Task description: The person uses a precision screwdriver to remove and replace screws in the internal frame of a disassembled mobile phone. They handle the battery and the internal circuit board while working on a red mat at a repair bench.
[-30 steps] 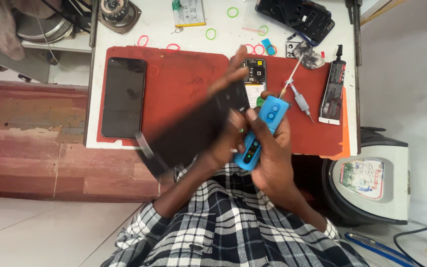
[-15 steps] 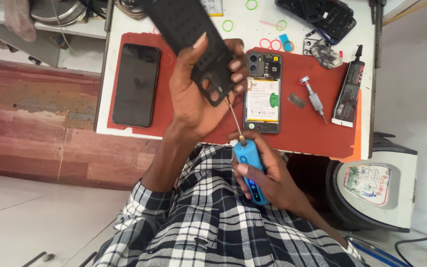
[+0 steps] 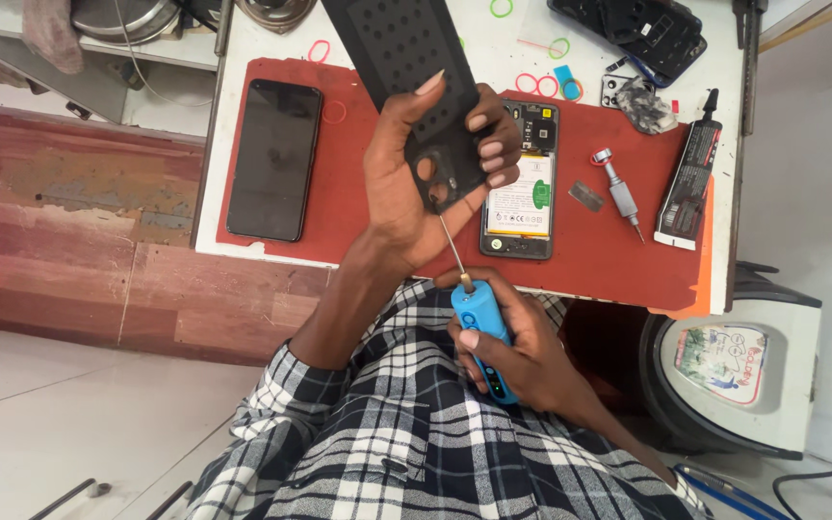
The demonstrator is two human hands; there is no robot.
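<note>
Phone back cover off, held above the opened phone.
Left hand [image 3: 416,183] grips the black back cover [image 3: 406,67]; right hand [image 3: 517,351], below it, clasps a blue electric screwdriver [image 3: 481,332]. The opened phone [image 3: 522,183] lies beside the left hand, not yet reassembled.

The black back cover [image 3: 406,67] has been lifted toward the upper frame, uncovering the opened phone [image 3: 520,183] at centre.

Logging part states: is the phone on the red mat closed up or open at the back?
Open: the phone lies with battery and circuit board exposed, back cover off.
</note>
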